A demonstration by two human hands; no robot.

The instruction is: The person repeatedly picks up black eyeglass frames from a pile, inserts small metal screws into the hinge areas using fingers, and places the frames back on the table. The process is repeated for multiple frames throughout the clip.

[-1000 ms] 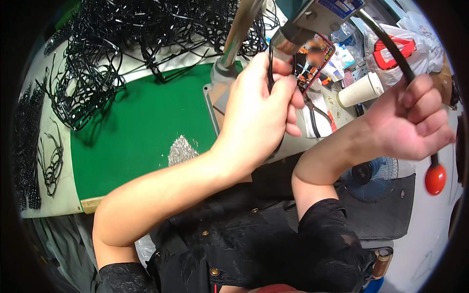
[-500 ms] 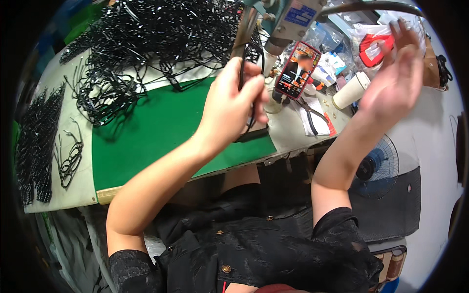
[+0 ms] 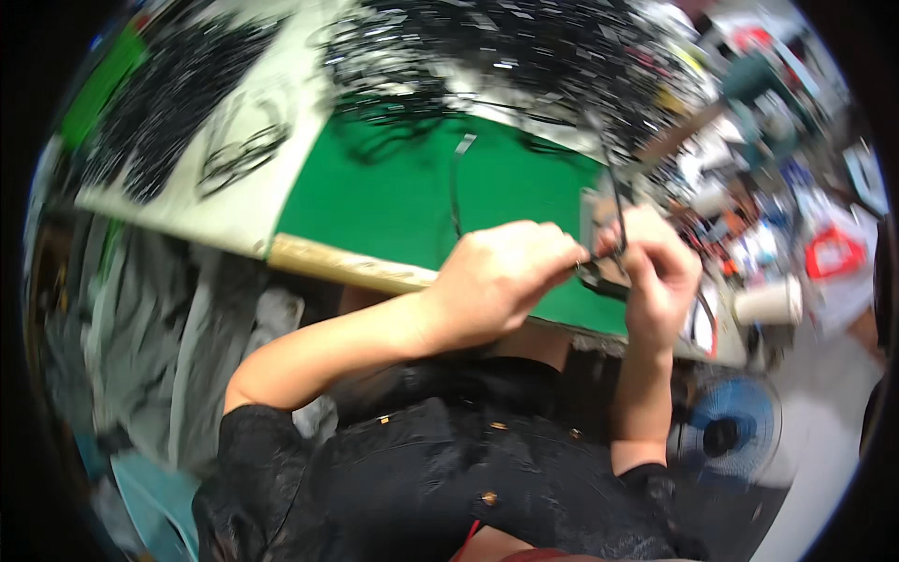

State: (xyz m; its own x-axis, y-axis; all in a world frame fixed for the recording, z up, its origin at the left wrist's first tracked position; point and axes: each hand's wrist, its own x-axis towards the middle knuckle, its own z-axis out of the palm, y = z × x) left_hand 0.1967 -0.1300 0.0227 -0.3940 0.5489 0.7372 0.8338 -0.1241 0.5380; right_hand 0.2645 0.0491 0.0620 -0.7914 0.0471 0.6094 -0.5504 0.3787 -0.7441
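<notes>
Holding your two hands close together over the front edge of the worktop [image 3: 234,220], you had both of them closed on one thin black wire piece [image 3: 599,272]. Your left hand [image 3: 501,276] was curled into a loose fist, its fingertips pinched on the piece from the left. Your right hand [image 3: 660,276] gripped it from the right, fingers folded around it. The piece sat between the two hands, just above the near right part of the green mat [image 3: 393,201], and a thin black strand of it rose past your right hand toward the back of the worktop. The picture was blurred, so you could not make out the exact shape of the piece.

Behind the mat lay a large tangled heap of black wire parts [image 3: 506,47], spread across the far side of the worktop. A second, darker heap of black parts [image 3: 159,112] lay on the pale surface to the left, with a few loose black loops [image 3: 239,155] near it. To the right of your right hand stood a white paper cup [image 3: 770,302] lying on its side amid blurred clutter. Below it, under the worktop's edge, was a blue fan [image 3: 729,433]. Your black sleeves showed at the lower edge.
</notes>
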